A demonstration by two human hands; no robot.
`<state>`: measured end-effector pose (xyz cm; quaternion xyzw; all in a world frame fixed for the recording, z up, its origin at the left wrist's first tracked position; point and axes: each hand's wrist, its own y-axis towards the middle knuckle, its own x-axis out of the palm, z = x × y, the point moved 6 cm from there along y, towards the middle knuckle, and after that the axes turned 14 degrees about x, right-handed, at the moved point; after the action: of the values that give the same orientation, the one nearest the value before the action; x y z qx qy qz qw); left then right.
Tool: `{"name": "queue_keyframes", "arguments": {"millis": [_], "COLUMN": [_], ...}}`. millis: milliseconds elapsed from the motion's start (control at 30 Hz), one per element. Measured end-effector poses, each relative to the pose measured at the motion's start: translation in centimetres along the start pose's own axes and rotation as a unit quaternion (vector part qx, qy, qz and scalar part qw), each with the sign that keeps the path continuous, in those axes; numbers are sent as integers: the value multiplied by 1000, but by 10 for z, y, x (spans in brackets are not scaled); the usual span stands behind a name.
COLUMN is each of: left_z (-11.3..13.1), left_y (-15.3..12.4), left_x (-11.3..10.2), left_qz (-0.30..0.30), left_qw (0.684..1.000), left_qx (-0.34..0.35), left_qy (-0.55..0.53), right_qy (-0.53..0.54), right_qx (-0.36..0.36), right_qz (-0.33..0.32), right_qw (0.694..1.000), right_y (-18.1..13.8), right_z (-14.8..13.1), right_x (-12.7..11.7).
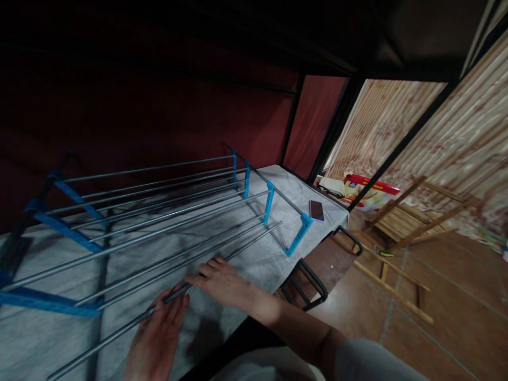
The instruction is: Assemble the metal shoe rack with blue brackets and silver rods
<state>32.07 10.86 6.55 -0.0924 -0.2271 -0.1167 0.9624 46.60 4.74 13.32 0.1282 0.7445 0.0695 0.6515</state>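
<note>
A long thin metal rod point(115, 334) runs slantwise across the front of the rack, apart from its blue brackets at both visible ends. My left hand point(159, 334) grips its middle, palm partly up, with fingers around it. Close by, my right hand point(222, 281) is curled over the same rod from above, a little farther right. Behind my hands lies a rack point(159, 216) of parallel metal rods joined by blue plastic brackets point(68, 228). On its right side, a blue bracket point(300, 234) at the near corner holds no rod.
Grey cloth point(222, 330) covers the surface under the rack. A phone point(316, 210) lies at its right end. Black metal bars point(313, 286) stick out past the edge. Wooden frame pieces point(392, 283) and a red-and-yellow box point(369, 191) are on the right, below a striped curtain point(448, 132).
</note>
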Motion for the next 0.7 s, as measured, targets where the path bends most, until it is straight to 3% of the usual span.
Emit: {"name": "queue_keyframes", "arguments": {"millis": [133, 267, 367, 467, 533, 600, 700], "left_z": [-3, 1, 4, 6, 6, 6, 7], "left_y": [6, 12, 13, 14, 16, 17, 17], "left_x": [-14, -26, -27, -26, -26, -27, -29], "left_qz": [68, 139, 173, 192, 199, 202, 192], "left_qw": [996, 986, 978, 973, 971, 971, 973], "left_qx": [-32, -70, -99, -110, -116, -118, -115], "left_qy": [-42, -55, -54, -59, -59, -56, -52], "right_qy": [-1, 13, 38, 84, 139, 223, 417], "right_qx": [48, 170, 264, 347, 398, 446, 509], "right_qz": [-24, -25, 16, 103, 180, 260, 321], "right_qw": [999, 985, 964, 929, 889, 827, 681], "right_y": [-3, -16, -35, -57, -71, -84, -97], "right_z": [26, 85, 133, 172, 193, 211, 231], "right_x": [15, 19, 14, 6, 3, 6, 25]}}
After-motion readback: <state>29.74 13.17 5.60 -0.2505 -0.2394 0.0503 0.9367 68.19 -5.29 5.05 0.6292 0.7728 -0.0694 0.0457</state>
